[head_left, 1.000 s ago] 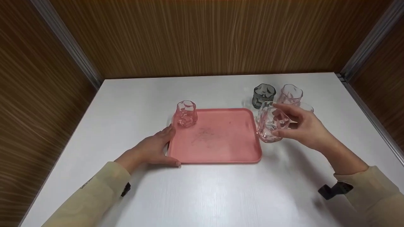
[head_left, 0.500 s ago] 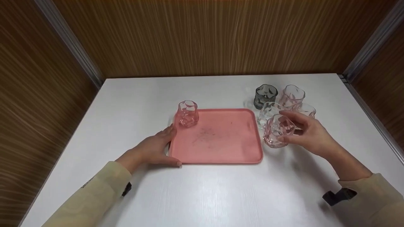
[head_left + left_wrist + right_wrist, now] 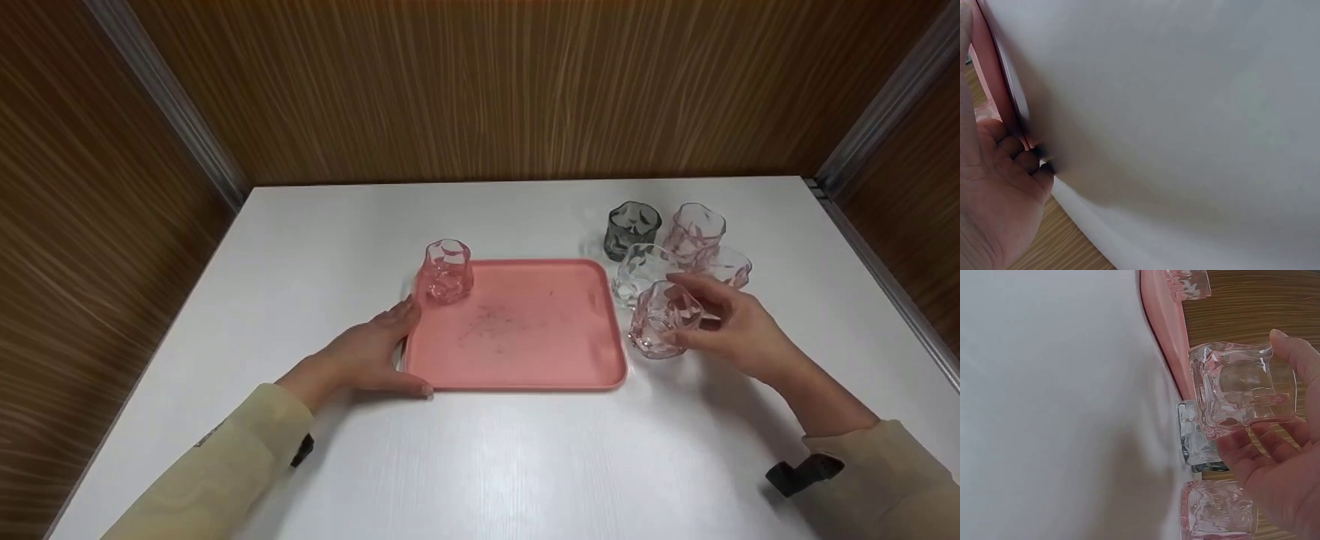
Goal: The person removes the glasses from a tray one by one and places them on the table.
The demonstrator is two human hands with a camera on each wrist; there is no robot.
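Resting at the far left, your left hand (image 3: 358,358) is lying against the left edge of the pink tray (image 3: 517,360), fingers up along its side and thumb along the near corner; the fingers are only lightly curved against the rim, not clamped round it. The left wrist view is showing your fingertips (image 3: 1022,160) tucked against that pink edge on the white table (image 3: 480,457). Sitting on the tray's far left corner, a pink glass (image 3: 448,271) is standing upright, well apart from your hands.

Moving right past the tray's right edge, your right hand (image 3: 739,330) is gripping a clear pinkish glass (image 3: 661,319), thumb on one side and fingers wrapped round the other. That glass is sitting just beside the tray's right rim, off the tray; whether its base is touching the table you cannot tell from these views. Crowding just behind it are four more glasses: a clear one (image 3: 636,271) nearest the tray, a dark grey one (image 3: 632,227) behind that, a pink one (image 3: 696,231) to the right, and another pale one (image 3: 726,268) partly hidden by your fingers.
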